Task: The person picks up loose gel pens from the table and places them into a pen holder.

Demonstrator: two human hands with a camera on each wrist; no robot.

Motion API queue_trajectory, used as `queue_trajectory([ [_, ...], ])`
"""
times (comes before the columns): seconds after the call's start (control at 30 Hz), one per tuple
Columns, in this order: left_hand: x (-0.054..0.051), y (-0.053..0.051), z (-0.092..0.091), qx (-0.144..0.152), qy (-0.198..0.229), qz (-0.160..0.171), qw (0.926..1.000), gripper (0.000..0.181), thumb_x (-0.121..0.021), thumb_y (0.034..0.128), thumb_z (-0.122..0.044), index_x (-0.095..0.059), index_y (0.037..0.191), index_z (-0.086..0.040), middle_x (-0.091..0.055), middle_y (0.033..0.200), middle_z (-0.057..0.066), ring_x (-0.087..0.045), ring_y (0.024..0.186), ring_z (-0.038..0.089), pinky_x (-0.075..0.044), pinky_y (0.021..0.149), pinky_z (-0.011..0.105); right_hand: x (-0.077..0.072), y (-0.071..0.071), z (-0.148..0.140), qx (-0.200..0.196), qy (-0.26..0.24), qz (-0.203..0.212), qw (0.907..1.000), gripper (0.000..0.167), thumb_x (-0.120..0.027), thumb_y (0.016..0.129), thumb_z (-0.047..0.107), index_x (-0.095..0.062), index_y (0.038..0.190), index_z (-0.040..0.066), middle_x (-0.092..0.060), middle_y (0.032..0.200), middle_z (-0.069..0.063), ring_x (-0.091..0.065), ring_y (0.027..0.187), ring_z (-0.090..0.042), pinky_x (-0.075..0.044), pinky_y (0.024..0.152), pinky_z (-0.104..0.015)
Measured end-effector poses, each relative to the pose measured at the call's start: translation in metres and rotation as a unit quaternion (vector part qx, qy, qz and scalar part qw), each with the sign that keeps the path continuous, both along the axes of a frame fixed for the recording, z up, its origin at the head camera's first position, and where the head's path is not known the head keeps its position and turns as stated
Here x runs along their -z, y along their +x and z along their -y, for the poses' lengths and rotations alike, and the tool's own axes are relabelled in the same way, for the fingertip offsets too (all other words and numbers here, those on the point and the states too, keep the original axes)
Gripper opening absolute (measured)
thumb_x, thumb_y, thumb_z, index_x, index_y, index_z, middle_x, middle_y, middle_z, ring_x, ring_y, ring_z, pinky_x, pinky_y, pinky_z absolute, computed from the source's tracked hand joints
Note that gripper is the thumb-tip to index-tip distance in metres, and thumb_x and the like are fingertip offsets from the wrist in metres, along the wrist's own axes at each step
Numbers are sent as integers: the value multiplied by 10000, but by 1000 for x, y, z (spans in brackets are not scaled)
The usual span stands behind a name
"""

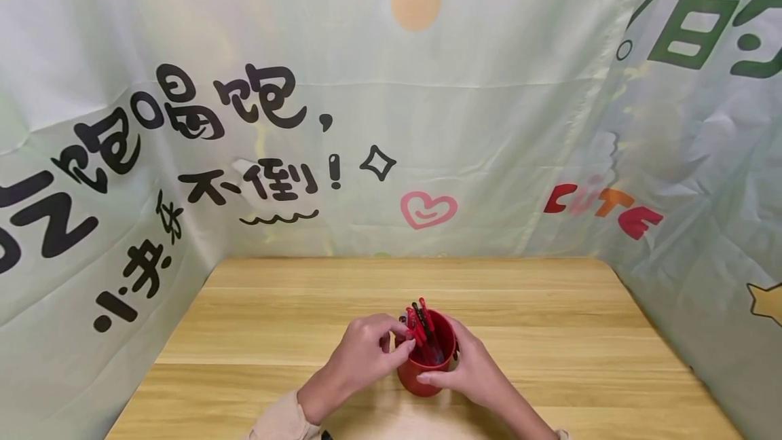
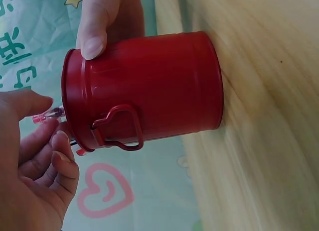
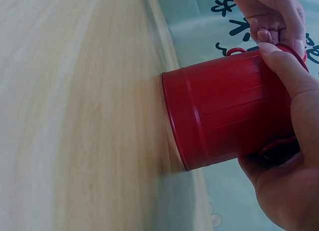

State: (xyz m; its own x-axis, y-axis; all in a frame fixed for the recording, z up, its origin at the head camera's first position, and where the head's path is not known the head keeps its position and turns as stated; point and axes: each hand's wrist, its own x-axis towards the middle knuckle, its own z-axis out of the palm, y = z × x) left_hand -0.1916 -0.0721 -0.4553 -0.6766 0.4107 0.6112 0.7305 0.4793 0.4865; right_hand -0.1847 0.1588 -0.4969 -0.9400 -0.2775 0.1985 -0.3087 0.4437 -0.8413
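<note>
A red metal mug (image 1: 421,380) with small handles (image 2: 122,126) stands near the front of the wooden table, mouth up. Several pens (image 1: 421,324), mostly red with a black one among them, lean inside it. My right hand (image 1: 473,365) grips the mug's right side, its thumb (image 3: 286,64) near the rim. At the mouth's left side, my left hand (image 1: 369,348) has thumb and index finger at the end of a clear pen with a red tip (image 2: 47,115), seemingly pinching it. The pens' lower parts are hidden in the mug.
The light wooden tabletop (image 1: 275,321) spreads around the mug. Pale fabric (image 1: 489,121) with printed writing, a pink heart and other drawings hangs at the back and both sides.
</note>
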Motion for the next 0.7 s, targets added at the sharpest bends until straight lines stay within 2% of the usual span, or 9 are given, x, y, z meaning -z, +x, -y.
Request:
queue_trajectory([
  [0.23,2,-1,3,-222,200,-134,9995,93,-836,838,-103,-781,909,-126,-735,804,-45,-518,569,-19,-386,495,38,1,-1,-1,41,50,10,10000,995,-976,659,450,-479,1503,270,-628,1428,68,-630,1280,-172,-561,1029,-288],
  [0.6,2,-4,9,-345,272,-213,9988,108,-847,835,-106,-787,925,-112,-759,826,-32,-507,592,-55,-403,510,43,2,-1,-1,47,84,-1,10000,997,-969,661,474,-478,1504,269,-630,1426,66,-633,1282,-181,-560,1034,-301],
  [0.7,1,-4,10,-352,296,-161,9988,112,-851,839,-120,-788,932,-111,-756,819,-32,-539,578,-11,-412,517,46,3,-2,-1,50,76,11,10000,996,-967,664,476,-475,1506,274,-627,1433,64,-630,1290,-190,-558,1039,-302],
])
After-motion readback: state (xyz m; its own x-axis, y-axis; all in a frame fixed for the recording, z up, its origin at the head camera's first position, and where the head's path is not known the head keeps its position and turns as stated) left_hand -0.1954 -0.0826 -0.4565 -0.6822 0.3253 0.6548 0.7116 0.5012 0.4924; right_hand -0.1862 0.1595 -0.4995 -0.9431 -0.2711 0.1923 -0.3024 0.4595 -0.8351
